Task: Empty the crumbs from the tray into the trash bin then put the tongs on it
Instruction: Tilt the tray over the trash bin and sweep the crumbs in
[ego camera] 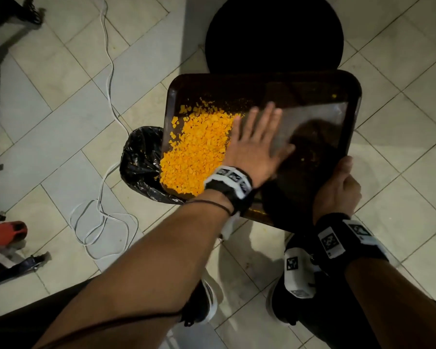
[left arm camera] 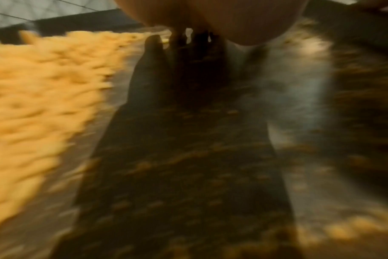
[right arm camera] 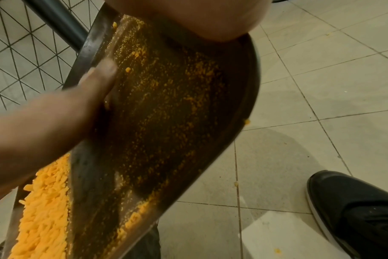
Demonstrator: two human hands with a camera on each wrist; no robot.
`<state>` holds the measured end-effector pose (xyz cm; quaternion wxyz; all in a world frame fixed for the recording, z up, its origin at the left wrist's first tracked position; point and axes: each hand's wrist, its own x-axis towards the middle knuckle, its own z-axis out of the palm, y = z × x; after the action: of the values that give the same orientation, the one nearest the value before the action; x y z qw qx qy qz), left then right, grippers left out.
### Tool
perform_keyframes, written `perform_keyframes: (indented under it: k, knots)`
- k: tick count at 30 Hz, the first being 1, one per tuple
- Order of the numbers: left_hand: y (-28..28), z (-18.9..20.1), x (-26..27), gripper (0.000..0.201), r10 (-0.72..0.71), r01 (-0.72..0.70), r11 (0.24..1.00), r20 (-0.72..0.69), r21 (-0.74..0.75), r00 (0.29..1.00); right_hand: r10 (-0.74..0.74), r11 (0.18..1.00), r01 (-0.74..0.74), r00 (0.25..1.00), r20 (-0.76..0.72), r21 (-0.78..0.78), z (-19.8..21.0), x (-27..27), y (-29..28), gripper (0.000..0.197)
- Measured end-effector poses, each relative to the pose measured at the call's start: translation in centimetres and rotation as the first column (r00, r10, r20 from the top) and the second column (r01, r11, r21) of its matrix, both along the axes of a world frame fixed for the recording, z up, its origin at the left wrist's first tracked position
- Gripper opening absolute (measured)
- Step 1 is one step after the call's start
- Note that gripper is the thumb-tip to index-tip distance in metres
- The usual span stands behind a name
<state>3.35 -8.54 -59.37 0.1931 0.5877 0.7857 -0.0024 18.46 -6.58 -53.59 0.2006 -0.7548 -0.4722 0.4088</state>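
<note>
Orange crumbs (ego camera: 199, 152) heaped at frame centre-left on the tilted brown tray (ego camera: 347, 96), its lower-left edge over the black-lined trash bin (ego camera: 139, 157). Left hand (ego camera: 256, 144), fingers spread flat, should sweep leftward; right hand (ego camera: 337, 190) grips the lower-right rim and should hold the tilt steady.

— What sort of room is this?
— Hard to pin down. Pale floor tiles (ego camera: 61, 102) laid on the diagonal, a loose white cable (ego camera: 103, 217) trailing across them, a round black stool (ego camera: 275, 34).
— A kitchen?
— Maybe a back room; a small bin with a black liner (ego camera: 139, 157) stands on the floor.
</note>
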Motion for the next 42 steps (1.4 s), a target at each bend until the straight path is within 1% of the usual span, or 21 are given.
perform_keyframes:
  k: [2, 6, 10, 13, 16, 20, 24, 26, 27, 29, 30, 31, 33, 35, 36, 37, 39, 42]
  knots:
    - [-1.4, -0.8, -2.9, 0.079, 0.078, -0.079, 0.995, -0.029, -0.06, 0.997, -0.007, 1.0, 0.007, 1.0, -0.007, -0.004, -0.4, 0.1, -0.3, 0.065]
    - [-2.7, -1.4, -7.4, 0.083, 0.135, -0.143, 0.982, -0.067, -0.124, 0.989, -0.014, 1.0, 0.014, 1.0, -0.02, 0.013, -0.9, 0.2, -0.6, 0.064]
    - [-2.0, -1.7, -10.5, 0.087, 0.223, -0.227, 0.964, -0.043, -0.139, 0.974, -0.017, 1.0, 0.017, 1.0, -0.001, 0.024, -0.9, 0.1, -0.5, 0.059]
    - [-1.9, -1.8, -12.9, 0.094, 0.297, -0.298, 0.936, -0.032, -0.185, 0.954, -0.014, 0.999, 0.013, 1.0, 0.005, 0.035, -0.7, 0.0, -0.6, 0.061]
    - [-3.3, -2.0, -14.5, 0.098, 0.329, -0.326, 0.918, -0.023, -0.228, 0.944, -0.011, 0.999, 0.01, 1.0, 0.018, 0.041, -0.6, 0.1, -0.7, 0.062]
    - [-7.0, -2.5, -14.0, 0.094, 0.351, -0.343, 0.912, -0.004, -0.226, 0.936, -0.009, 0.999, 0.008, 1.0, 0.014, 0.038, -0.5, 0.0, -0.7, 0.063]
    - [-11.8, -3.4, -10.7, 0.088, 0.415, -0.389, 0.883, 0.049, -0.261, 0.909, -0.009, 0.999, 0.009, 1.0, 0.01, 0.042, -0.4, 0.1, -0.6, 0.064]
    - [-13.8, -3.6, -9.5, 0.087, 0.464, -0.431, 0.86, 0.066, -0.273, 0.883, -0.004, 0.999, 0.004, 1.0, 0.011, 0.039, -0.3, 0.1, -0.6, 0.064]
    - [-14.4, -3.5, -9.1, 0.086, 0.495, -0.46, 0.847, 0.081, -0.266, 0.865, -0.002, 0.999, 0.001, 1.0, 0.009, 0.035, -0.3, 0.1, -0.6, 0.065]
    - [-14.8, -2.8, -8.2, 0.082, 0.529, -0.503, 0.841, 0.11, -0.199, 0.841, 0.002, 0.999, -0.002, 1.0, 0.001, 0.032, -0.3, 0.0, -0.6, 0.065]
    - [-14.6, -2.2, -7.5, 0.079, 0.506, -0.488, 0.86, 0.116, -0.149, 0.855, 0.0, 1.0, 0.0, 1.0, -0.005, 0.031, -0.4, -0.1, -0.7, 0.065]
    - [-14.2, -1.6, -6.5, 0.076, 0.446, -0.436, 0.894, 0.111, -0.101, 0.888, -0.003, 1.0, 0.004, 1.0, -0.012, 0.024, -0.4, -0.1, -0.7, 0.065]
    - [-12.7, -0.5, -3.8, 0.072, 0.253, -0.252, 0.968, 0.085, -0.024, 0.964, -0.003, 1.0, 0.004, 1.0, -0.014, 0.02, -0.5, -0.3, -0.7, 0.066]
    - [-10.8, -0.3, -0.8, 0.069, 0.067, -0.068, 0.998, 0.067, 0.016, 0.995, -0.001, 1.0, 0.001, 1.0, -0.019, 0.018, -0.6, -0.5, -0.7, 0.067]
    - [-9.7, -0.6, 0.5, 0.07, 0.009, -0.01, 1.0, 0.057, 0.021, 0.998, -0.005, 1.0, 0.006, 1.0, -0.026, 0.015, -0.6, -0.6, -0.8, 0.066]
    - [-8.5, -0.8, 1.3, 0.072, -0.018, 0.017, 1.0, 0.043, 0.016, 0.999, -0.01, 1.0, 0.01, 0.999, -0.031, 0.015, -0.6, -0.6, -0.8, 0.065]
    - [-6.5, -1.3, 1.8, 0.076, -0.012, 0.012, 1.0, 0.01, 0.0, 1.0, -0.013, 1.0, 0.014, 0.999, -0.034, 0.017, -0.5, -0.6, -0.8, 0.064]
    - [-5.0, -2.1, -0.1, 0.079, 0.09, -0.09, 0.995, -0.025, -0.035, 0.996, -0.02, 1.0, 0.02, 1.0, -0.023, 0.016, -0.4, -0.5, -0.5, 0.064]
